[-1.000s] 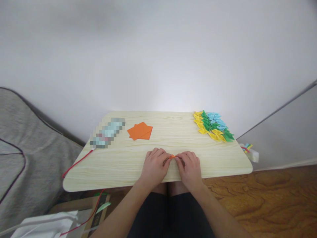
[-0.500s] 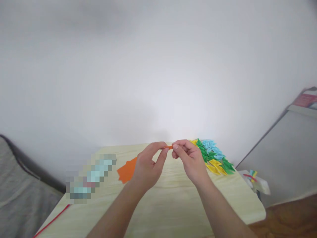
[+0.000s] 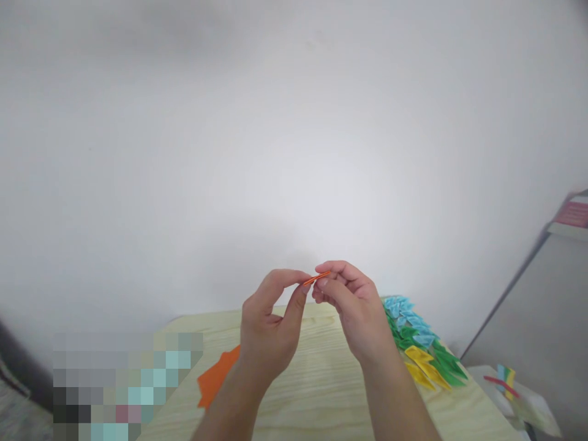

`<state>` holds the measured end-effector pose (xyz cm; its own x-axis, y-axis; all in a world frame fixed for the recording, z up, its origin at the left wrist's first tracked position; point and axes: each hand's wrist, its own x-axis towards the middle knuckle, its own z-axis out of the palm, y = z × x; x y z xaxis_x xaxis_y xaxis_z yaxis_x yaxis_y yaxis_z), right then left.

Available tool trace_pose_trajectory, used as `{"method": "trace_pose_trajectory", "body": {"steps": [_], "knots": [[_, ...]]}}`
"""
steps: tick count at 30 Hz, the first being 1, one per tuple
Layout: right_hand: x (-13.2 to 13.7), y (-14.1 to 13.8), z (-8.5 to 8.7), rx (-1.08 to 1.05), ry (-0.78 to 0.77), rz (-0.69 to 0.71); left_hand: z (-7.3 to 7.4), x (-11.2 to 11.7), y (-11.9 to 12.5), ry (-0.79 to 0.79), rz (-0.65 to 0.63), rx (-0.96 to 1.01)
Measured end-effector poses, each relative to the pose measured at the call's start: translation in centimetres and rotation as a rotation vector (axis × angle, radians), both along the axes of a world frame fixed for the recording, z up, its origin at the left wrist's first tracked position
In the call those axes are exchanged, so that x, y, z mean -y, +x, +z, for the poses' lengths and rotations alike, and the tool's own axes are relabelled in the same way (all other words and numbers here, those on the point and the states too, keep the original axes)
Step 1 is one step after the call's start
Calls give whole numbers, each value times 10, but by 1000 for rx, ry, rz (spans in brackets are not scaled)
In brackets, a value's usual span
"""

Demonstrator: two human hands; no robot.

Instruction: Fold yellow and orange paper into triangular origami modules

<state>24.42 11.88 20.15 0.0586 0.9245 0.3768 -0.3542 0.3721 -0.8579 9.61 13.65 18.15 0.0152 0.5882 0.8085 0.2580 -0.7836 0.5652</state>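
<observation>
Above the table, a small folded piece of orange paper [image 3: 316, 278] shows as a thin, slightly tilted edge. Thumb and forefinger of my left hand [image 3: 270, 324] pinch its left end. My right hand [image 3: 356, 309] has its thumb and forefinger closed on the right part, with the other fingers curled behind. Orange paper sheets [image 3: 215, 378] lie on the table, partly hidden by my left forearm. To the right of my right hand, folded paper pieces lie in overlapping rows: light blue ones [image 3: 407, 315], green ones [image 3: 448, 362] and yellow ones [image 3: 425, 367].
The pale wood table [image 3: 321, 392] stands against a white wall [image 3: 294, 135]. A blurred-out object [image 3: 151, 386] covers the table's left side. Beyond the right edge, below table height, sits a whitish item [image 3: 535, 401] with coloured strips on it.
The view has tilted up, so the table sits lower in the picture. The orange folded paper has turned, its right end now higher, and more of it shows between my fingers.
</observation>
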Motion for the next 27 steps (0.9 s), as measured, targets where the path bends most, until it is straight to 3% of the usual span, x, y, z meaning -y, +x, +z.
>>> {"method": "trace_pose_trajectory", "body": {"steps": [14, 22, 27], "knots": [[-7, -11, -4, -114, -46, 103, 0, -11, -9, 49, -62, 15], [-8, -11, -9, 94, -32, -66, 8, -2, -24, 26, -70, -73], [-2, -15, -7, 161, -13, -138, 6, 1, -28, -116, -109, 38]]}}
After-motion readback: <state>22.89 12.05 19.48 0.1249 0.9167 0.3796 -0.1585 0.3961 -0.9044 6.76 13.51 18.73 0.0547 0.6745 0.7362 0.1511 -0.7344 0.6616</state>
